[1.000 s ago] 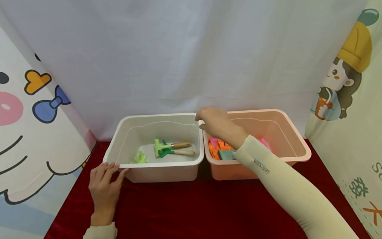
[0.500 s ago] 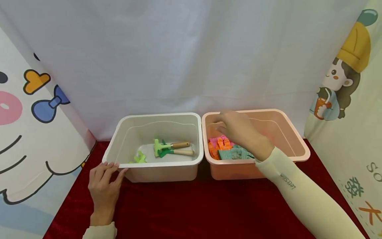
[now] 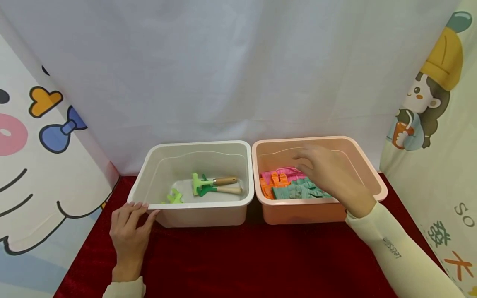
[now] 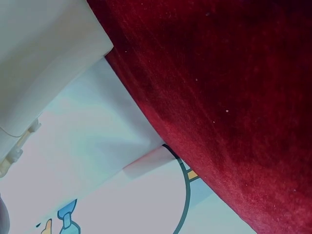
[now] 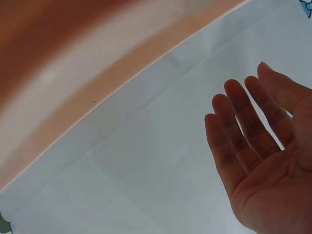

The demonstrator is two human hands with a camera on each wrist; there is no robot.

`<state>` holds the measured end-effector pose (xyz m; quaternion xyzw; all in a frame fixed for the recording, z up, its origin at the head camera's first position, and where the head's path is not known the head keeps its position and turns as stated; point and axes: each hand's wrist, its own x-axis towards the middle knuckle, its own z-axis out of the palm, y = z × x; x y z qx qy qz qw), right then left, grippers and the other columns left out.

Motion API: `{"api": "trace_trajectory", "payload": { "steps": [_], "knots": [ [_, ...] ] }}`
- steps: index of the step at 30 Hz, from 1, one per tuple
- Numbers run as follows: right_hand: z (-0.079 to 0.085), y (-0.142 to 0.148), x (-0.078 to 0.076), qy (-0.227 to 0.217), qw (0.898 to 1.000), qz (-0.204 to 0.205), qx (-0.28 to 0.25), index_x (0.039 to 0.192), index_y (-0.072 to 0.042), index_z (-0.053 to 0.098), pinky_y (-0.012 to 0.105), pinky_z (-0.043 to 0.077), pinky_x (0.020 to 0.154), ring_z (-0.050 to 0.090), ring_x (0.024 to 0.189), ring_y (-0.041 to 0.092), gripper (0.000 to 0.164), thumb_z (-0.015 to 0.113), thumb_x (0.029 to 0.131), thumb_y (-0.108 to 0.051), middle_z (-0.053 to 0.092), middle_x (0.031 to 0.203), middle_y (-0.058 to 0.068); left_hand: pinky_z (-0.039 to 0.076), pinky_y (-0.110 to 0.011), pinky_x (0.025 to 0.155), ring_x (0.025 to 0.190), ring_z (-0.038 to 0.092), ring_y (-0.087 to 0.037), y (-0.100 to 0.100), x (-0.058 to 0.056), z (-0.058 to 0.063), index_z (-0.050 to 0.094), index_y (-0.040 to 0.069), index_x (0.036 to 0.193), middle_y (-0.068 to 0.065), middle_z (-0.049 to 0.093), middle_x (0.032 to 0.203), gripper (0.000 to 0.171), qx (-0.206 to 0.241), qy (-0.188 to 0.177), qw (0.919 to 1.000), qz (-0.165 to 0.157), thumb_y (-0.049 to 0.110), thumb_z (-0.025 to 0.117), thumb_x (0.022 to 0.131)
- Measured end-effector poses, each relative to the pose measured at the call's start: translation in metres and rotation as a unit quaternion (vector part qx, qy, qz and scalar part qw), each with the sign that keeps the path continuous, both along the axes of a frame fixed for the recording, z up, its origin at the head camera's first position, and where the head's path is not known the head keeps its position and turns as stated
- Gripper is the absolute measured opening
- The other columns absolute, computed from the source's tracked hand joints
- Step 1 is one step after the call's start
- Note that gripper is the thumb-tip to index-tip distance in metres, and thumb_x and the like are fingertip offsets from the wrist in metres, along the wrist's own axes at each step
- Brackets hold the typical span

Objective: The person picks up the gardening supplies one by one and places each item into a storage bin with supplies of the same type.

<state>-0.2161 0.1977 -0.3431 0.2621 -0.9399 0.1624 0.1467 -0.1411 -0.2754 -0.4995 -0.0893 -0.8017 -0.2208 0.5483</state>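
In the head view, my left hand (image 3: 130,234) rests its fingers on the near-left rim corner of the white bin (image 3: 208,211), thumb spread to the right. Inside that bin lie a light-green garden hand tool with a wooden handle (image 3: 225,181), a dark-green hand tool with a pale handle (image 3: 229,190) and a lime-green piece (image 3: 175,196). My right hand (image 3: 328,171) hovers above the peach bin (image 3: 298,213), fingers spread and holding nothing. Beneath it, orange gloves (image 3: 279,181), a pink glove (image 3: 288,173) and teal gloves (image 3: 294,191) lie in this bin, partly hidden.
The two bins stand side by side on a dark red cloth (image 3: 231,265). Behind them hangs a white curtain (image 3: 208,82). Printed cartoon sheets flank the table at the left (image 3: 22,186) and right (image 3: 428,174).
My right hand has moved rightward from the shared edge of the bins to above the peach bin's right part, uncovering more gloves. My left hand stays put.
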Motion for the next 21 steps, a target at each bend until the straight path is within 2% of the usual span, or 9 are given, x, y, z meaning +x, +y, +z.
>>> {"api": "trace_trajectory", "payload": {
  "steps": [5, 7, 10, 13, 16, 21],
  "knots": [
    [-0.012, 0.014, 0.004, 0.085, 0.995, 0.024, -0.036, 0.1, -0.009, 0.079, 0.047, 0.059, 0.075, 0.074, 0.084, 0.027, 0.015, 0.085, 0.087, -0.005, 0.078, 0.097, 0.006, 0.033, -0.012, 0.115, 0.095, 0.062, -0.049, 0.0, 0.002, 0.001, 0.078, -0.009, 0.099, -0.028, 0.072, 0.099, 0.064, -0.002, -0.011, 0.9999, 0.007, 0.054, 0.067, 0.099],
    [-0.017, 0.02, 0.005, 0.104, 0.992, 0.038, -0.058, 0.097, -0.007, 0.079, 0.048, 0.059, 0.075, 0.073, 0.082, 0.029, 0.019, 0.088, 0.082, 0.0, 0.078, 0.095, 0.007, 0.033, -0.012, 0.115, 0.095, 0.062, -0.049, 0.0, 0.002, 0.002, 0.078, -0.009, 0.099, -0.028, 0.072, 0.099, 0.064, -0.003, -0.012, 0.9999, 0.007, 0.054, 0.067, 0.099],
    [-0.025, 0.028, 0.008, 0.119, 0.989, 0.046, -0.08, 0.095, -0.003, 0.078, 0.054, 0.057, 0.082, 0.072, 0.089, 0.036, 0.024, 0.089, 0.077, 0.007, 0.078, 0.093, 0.011, 0.034, -0.012, 0.114, 0.094, 0.062, -0.049, 0.0, 0.002, 0.002, 0.078, -0.009, 0.098, -0.028, 0.072, 0.099, 0.064, -0.004, -0.008, 1.0, 0.004, 0.054, 0.067, 0.099],
    [-0.034, 0.037, 0.015, 0.117, 0.989, 0.024, -0.088, 0.099, 0.0, 0.078, 0.057, 0.056, 0.084, 0.07, 0.097, 0.04, 0.026, 0.088, 0.076, 0.008, 0.077, 0.098, 0.014, 0.034, -0.013, 0.114, 0.094, 0.062, -0.05, -0.001, 0.001, 0.003, 0.078, -0.009, 0.098, -0.028, 0.072, 0.099, 0.063, -0.006, -0.003, 1.0, 0.0, 0.053, 0.068, 0.1],
    [-0.041, 0.047, 0.025, 0.114, 0.989, -0.013, -0.092, 0.103, -0.003, 0.079, 0.052, 0.056, 0.081, 0.072, 0.101, 0.036, 0.026, 0.087, 0.08, 0.005, 0.078, 0.103, 0.013, 0.033, -0.012, 0.115, 0.093, 0.062, -0.05, -0.001, 0.001, 0.004, 0.078, -0.009, 0.098, -0.028, 0.072, 0.099, 0.063, -0.012, -0.006, 0.9999, -0.002, 0.053, 0.067, 0.1],
    [-0.052, 0.063, 0.037, 0.139, 0.983, -0.061, -0.107, 0.107, -0.006, 0.081, 0.048, 0.054, 0.077, 0.074, 0.102, 0.031, 0.03, 0.088, 0.079, 0.003, 0.079, 0.107, 0.011, 0.032, -0.011, 0.114, 0.093, 0.061, -0.05, -0.004, 0.002, 0.004, 0.077, -0.009, 0.099, -0.028, 0.071, 0.099, 0.063, -0.019, -0.016, 0.9997, -0.005, 0.053, 0.066, 0.101]
  ]
}}
